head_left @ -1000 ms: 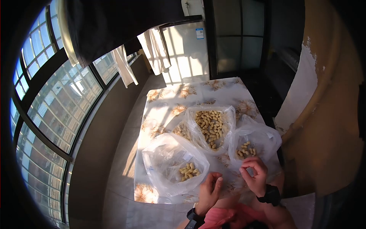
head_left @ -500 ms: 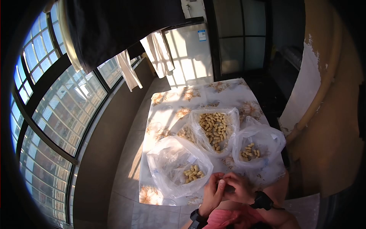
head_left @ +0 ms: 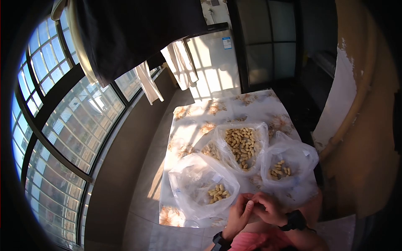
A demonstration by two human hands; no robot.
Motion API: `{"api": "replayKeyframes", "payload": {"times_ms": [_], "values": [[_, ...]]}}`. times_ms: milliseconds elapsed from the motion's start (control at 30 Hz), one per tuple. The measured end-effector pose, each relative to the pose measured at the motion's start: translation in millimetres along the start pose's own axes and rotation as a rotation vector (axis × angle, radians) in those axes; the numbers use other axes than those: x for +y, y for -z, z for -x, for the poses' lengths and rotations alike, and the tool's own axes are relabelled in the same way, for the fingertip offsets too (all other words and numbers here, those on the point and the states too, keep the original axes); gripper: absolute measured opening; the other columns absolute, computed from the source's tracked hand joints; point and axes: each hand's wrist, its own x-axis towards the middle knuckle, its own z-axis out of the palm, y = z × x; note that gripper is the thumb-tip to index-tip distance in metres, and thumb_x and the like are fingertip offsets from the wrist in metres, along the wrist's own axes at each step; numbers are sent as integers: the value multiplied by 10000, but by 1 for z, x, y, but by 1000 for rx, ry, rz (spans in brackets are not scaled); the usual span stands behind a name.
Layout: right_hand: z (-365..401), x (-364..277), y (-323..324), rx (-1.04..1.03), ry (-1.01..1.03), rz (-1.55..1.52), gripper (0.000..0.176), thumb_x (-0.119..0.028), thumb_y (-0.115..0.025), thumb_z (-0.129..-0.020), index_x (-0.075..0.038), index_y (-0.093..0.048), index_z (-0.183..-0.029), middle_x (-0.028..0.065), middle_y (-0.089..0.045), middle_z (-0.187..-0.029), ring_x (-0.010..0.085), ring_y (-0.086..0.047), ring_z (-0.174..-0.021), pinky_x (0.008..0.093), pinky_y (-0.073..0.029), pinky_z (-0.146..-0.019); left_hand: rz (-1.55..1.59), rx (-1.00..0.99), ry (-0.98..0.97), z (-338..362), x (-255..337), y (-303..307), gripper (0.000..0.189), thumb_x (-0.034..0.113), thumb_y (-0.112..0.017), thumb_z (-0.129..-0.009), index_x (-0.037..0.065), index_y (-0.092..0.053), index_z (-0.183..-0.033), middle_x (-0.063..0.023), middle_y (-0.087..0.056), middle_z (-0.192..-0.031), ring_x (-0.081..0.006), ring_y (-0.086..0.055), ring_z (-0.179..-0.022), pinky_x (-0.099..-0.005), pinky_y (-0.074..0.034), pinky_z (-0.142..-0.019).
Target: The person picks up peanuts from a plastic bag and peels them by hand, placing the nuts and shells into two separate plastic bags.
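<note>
My left hand (head_left: 239, 214) and my right hand (head_left: 268, 208) meet at the table's near edge, fingertips pinched together. Whatever they hold between them is too small to make out. Just beyond my left hand sits an open clear plastic bag (head_left: 188, 175) with several peanuts (head_left: 218, 193) in it. A middle bag (head_left: 260, 146) holds a larger heap of peanuts (head_left: 242, 144). At the right, a third bag (head_left: 303, 157) contains a small group of peanuts (head_left: 279, 169).
The table (head_left: 190, 125) has a flowered cloth. Dark cloth (head_left: 138, 33) hangs overhead at the upper left, beside barred windows (head_left: 83, 121). A white refrigerator (head_left: 215, 67) stands behind the table, and a wall with a pipe (head_left: 356, 108) is at the right.
The whole view has shifted slightly, so the table and bags appear a little further right and lower. My hands remain together, with the fingers slightly moved.
</note>
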Motion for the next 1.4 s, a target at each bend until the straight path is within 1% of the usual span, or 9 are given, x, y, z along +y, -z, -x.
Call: {"api": "replayKeyframes", "payload": {"times_ms": [167,233,367,433,733,800,1000,1100,1400], "values": [[3,3,2,2,-1,-25,86,-44,-655,-901,-31,-619,-978,106,-630,-1010,241,-635,-869,322,-505,-757,82,-10,31,3,-8,-1,298,285,-495,-1042,42,-537,-1208,6,-571,-736,-55,-500,-607,-219,-412,-550],[4,4,1,49,-64,-188,76,-22,-626,-914,-29,-624,-990,71,-620,-1008,172,-614,-915,291,-485,-804,119,-10,50,5,-9,-2,279,262,-501,-1041,45,-534,-1213,13,-568,-762,-48,-489,-614,-213,-404,-551],[4,4,6,74,-88,-244,73,-18,-612,-924,-30,-635,-993,55,-616,-1030,147,-604,-952,284,-485,-833,202,-13,94,5,-6,0,250,197,-579,-1008,45,-537,-1202,18,-578,-842,-35,-500,-691,-199,-412,-596],[5,5,7,69,-148,-307,83,-12,-598,-931,-29,-644,-997,54,-610,-1033,141,-599,-965,284,-485,-847,93,-32,40,4,-21,0,317,210,-669,-949,20,-574,-1183,-81,-672,-954,-151,-671,-845,-288,-532,-752],[8,23,9,11,-244,-370,89,-47,-625,-941,-9,-638,-1021,59,-600,-1036,142,-613,-973,271,-500,-853,-31,-22,101,3,-31,-2,301,216,-751,-885,35,-592,-1065,-64,-666,-923,-120,-661,-820,-277,-531,-734],[9,24,6,36,-260,-501,94,-52,-623,-942,-11,-640,-1025,50,-619,-1013,132,-625,-951,266,-505,-839,63,-20,106,3,-36,-3,291,216,-753,-884,35,-590,-1044,-58,-661,-915,-101,-647,-844,-274,-528,-748],[8,17,5,73,-234,-451,95,-57,-623,-945,-17,-643,-1028,41,-652,-977,112,-638,-901,263,-511,-826,-62,-48,54,2,-40,1,265,203,-740,-895,30,-594,-1031,-51,-658,-891,-100,-629,-835,-269,-517,-749],[8,14,4,100,-271,-499,104,-58,-622,-946,-19,-638,-1041,41,-654,-973,105,-638,-918,258,-511,-825,63,-52,113,2,-30,1,254,195,-737,-894,29,-597,-1024,-49,-654,-883,-103,-619,-817,-270,-512,-738],[5,12,7,101,-293,-560,111,-61,-646,-940,-16,-627,-1040,43,-653,-973,112,-647,-910,263,-517,-825,11,-63,63,1,-38,0,235,179,-726,-897,28,-601,-1026,-59,-666,-886,-107,-626,-823,-278,-514,-740]]}}
